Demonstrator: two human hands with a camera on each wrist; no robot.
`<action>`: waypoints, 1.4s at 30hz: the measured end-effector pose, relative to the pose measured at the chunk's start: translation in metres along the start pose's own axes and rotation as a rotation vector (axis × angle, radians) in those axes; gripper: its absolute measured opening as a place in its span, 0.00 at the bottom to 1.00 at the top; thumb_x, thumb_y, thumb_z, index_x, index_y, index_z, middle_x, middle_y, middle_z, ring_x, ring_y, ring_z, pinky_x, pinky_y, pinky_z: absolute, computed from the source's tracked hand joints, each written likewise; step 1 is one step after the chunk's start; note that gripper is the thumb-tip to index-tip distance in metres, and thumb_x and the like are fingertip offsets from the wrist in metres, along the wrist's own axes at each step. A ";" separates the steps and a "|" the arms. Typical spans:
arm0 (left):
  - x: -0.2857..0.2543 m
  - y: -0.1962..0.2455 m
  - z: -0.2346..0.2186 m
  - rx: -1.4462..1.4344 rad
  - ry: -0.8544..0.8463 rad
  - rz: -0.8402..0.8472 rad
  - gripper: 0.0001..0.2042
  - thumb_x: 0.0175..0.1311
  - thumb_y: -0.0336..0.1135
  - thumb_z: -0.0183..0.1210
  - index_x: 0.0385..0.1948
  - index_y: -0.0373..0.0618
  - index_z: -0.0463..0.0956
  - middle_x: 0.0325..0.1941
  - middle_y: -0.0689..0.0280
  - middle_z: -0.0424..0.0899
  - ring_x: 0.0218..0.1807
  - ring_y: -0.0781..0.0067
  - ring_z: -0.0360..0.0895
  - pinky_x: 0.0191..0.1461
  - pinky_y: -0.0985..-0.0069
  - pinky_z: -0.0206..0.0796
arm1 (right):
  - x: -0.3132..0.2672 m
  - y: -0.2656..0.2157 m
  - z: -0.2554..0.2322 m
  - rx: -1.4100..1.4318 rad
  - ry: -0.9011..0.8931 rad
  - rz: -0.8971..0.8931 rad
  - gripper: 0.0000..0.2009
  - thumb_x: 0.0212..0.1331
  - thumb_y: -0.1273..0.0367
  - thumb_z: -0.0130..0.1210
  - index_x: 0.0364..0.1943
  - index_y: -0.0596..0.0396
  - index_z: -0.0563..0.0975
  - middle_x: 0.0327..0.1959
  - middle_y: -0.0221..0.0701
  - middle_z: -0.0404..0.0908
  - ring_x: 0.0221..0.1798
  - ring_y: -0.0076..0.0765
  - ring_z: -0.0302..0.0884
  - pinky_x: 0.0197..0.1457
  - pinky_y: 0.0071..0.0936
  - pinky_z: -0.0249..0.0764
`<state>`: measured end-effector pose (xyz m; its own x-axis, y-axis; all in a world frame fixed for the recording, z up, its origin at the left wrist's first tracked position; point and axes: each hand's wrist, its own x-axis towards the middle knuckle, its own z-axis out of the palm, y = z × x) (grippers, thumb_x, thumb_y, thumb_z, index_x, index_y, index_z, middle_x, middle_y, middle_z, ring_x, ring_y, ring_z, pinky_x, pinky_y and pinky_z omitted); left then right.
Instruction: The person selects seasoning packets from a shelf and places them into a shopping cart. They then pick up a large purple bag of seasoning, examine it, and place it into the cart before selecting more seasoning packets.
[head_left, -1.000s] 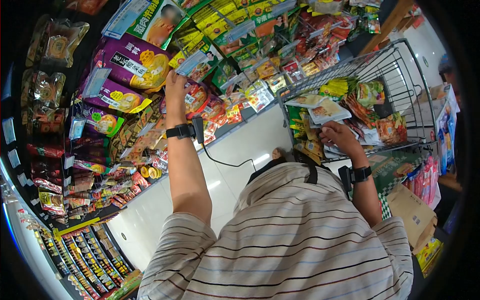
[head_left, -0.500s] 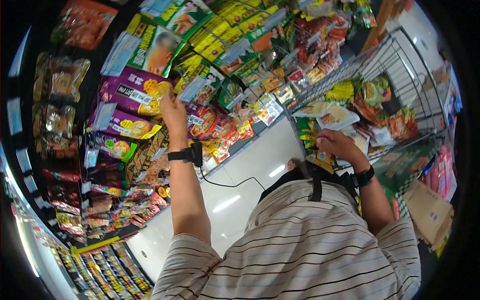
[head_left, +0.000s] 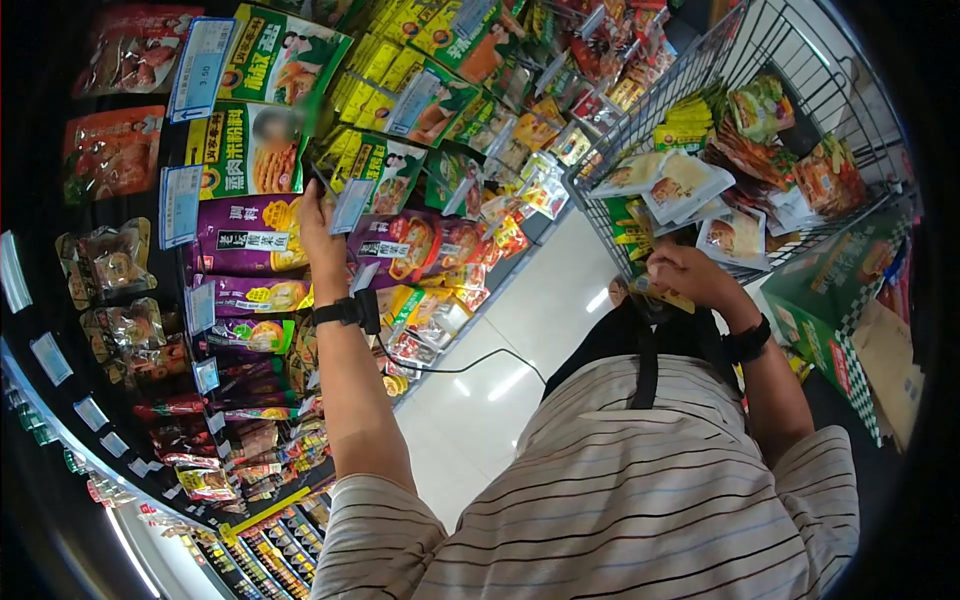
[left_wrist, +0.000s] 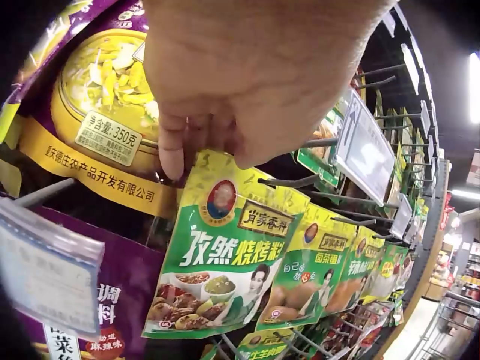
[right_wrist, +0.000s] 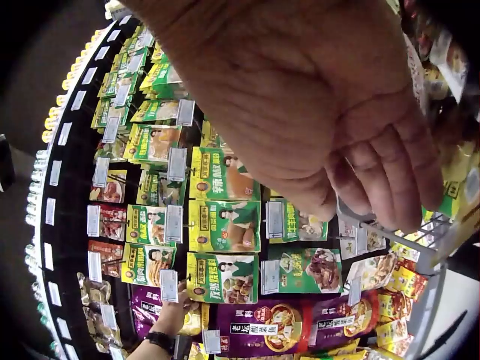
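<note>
My left hand [head_left: 322, 240] is at the hanging seasoning packets. In the left wrist view its curled fingers and thumb pinch the top edge of a green-and-yellow barbecue seasoning packet [left_wrist: 214, 262], the front one of its row. A big purple fish seasoning bag [left_wrist: 105, 105] hangs right beside these fingers. On the other side, my right hand [head_left: 695, 278] is over the near edge of the shopping cart [head_left: 572, 180], fingers loosely curled and holding nothing. In the right wrist view its palm shows, with a grey cart bar behind the fingertips.
Several packets [head_left: 690, 190] lie in the cart. Price tags [head_left: 182, 205] stick out on hooks among the packets. A black cable [head_left: 460, 370] runs from the left wrist toward the waist. A green carton [head_left: 830, 310] stands beside the cart.
My left hand has moved from the purple bag's upper corner to the edge of the green-and-yellow packet. The head view has shifted along the shelf. The right hand stays over the cart edge.
</note>
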<state>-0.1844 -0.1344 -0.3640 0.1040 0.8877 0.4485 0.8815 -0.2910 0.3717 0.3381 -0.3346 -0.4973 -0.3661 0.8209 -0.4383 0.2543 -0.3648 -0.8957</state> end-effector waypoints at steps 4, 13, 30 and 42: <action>0.012 -0.007 0.005 0.138 0.020 -0.087 0.21 0.68 0.31 0.54 0.61 0.35 0.69 0.56 0.44 0.76 0.57 0.45 0.74 0.61 0.62 0.65 | -0.005 0.002 -0.005 0.016 0.029 0.008 0.14 0.66 0.63 0.52 0.44 0.62 0.76 0.33 0.32 0.80 0.37 0.26 0.81 0.43 0.25 0.76; 0.017 0.005 0.016 0.187 -0.034 0.069 0.31 0.57 0.42 0.66 0.60 0.37 0.67 0.56 0.45 0.75 0.58 0.41 0.70 0.62 0.58 0.63 | -0.011 -0.010 -0.009 0.082 0.051 0.055 0.14 0.64 0.64 0.52 0.44 0.62 0.77 0.32 0.30 0.79 0.34 0.24 0.77 0.39 0.24 0.74; 0.006 0.028 -0.005 0.209 -0.053 0.037 0.13 0.61 0.31 0.58 0.47 0.41 0.75 0.44 0.50 0.79 0.50 0.42 0.75 0.52 0.56 0.68 | 0.018 -0.075 0.003 -0.102 -0.075 -0.069 0.11 0.67 0.65 0.52 0.44 0.60 0.76 0.33 0.28 0.79 0.34 0.22 0.77 0.39 0.24 0.74; -0.008 0.037 -0.020 0.349 -0.116 0.042 0.17 0.66 0.33 0.54 0.57 0.46 0.70 0.61 0.58 0.74 0.54 0.49 0.77 0.51 0.59 0.72 | 0.067 -0.140 0.058 -0.101 -0.214 -0.227 0.09 0.67 0.68 0.50 0.43 0.59 0.76 0.32 0.29 0.79 0.34 0.25 0.78 0.41 0.25 0.74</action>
<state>-0.1616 -0.1593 -0.3368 0.1776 0.9179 0.3548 0.9773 -0.2068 0.0459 0.2258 -0.2538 -0.4056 -0.6007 0.7614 -0.2437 0.2282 -0.1289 -0.9651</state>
